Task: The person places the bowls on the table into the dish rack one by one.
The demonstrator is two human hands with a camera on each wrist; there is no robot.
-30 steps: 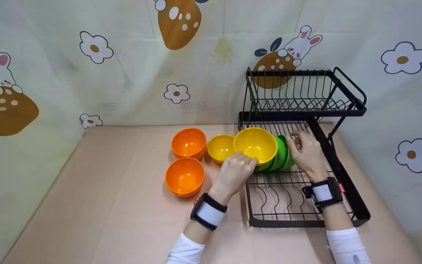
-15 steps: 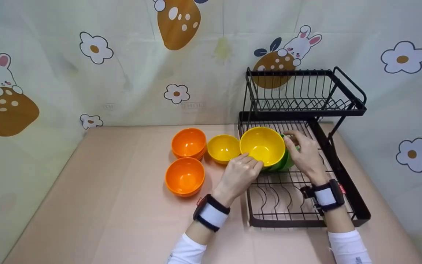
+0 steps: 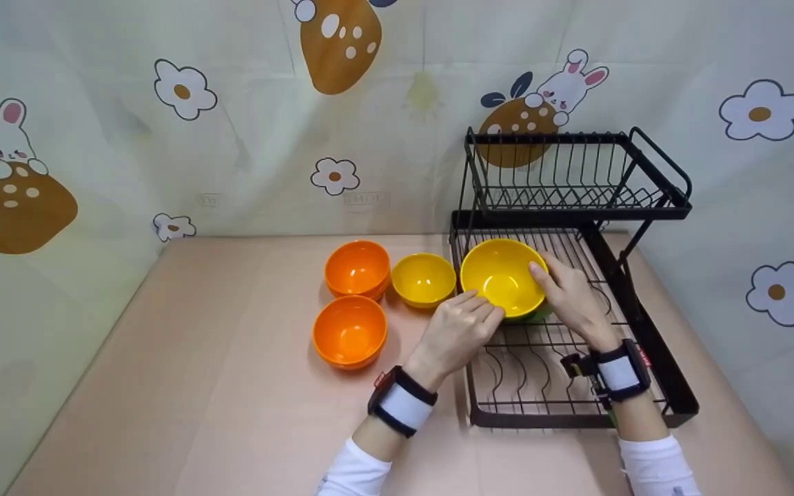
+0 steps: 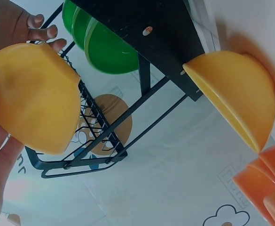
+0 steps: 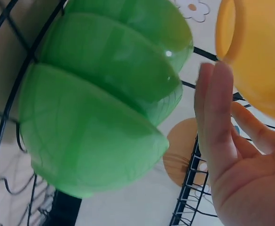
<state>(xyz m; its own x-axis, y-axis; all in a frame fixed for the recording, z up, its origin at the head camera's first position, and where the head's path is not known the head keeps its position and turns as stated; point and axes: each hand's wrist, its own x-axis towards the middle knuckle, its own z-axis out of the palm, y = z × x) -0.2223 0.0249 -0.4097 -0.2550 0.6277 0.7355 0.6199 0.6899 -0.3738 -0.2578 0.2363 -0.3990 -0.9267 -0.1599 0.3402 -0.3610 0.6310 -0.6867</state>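
Gripped at its near rim by the left hand point(image 3: 455, 331), one yellow bowl point(image 3: 504, 277) is over the lower tier of a black rack point(image 3: 542, 419), its round mouth facing up toward the person's head. Fingers extended, the right hand point(image 3: 573, 297) is at the bowl's right edge, thumb overlapping the rim; whether it touches is hard to tell. Pale pinkish table point(image 3: 231, 386) below, printed cloth point(image 3: 266, 124) behind. Beside the rack: a second yellow bowl point(image 3: 424, 280) and two stacks of orange bowls point(image 3: 349, 332). Three green bowls point(image 5: 113, 70) show in the rack, set in a row.
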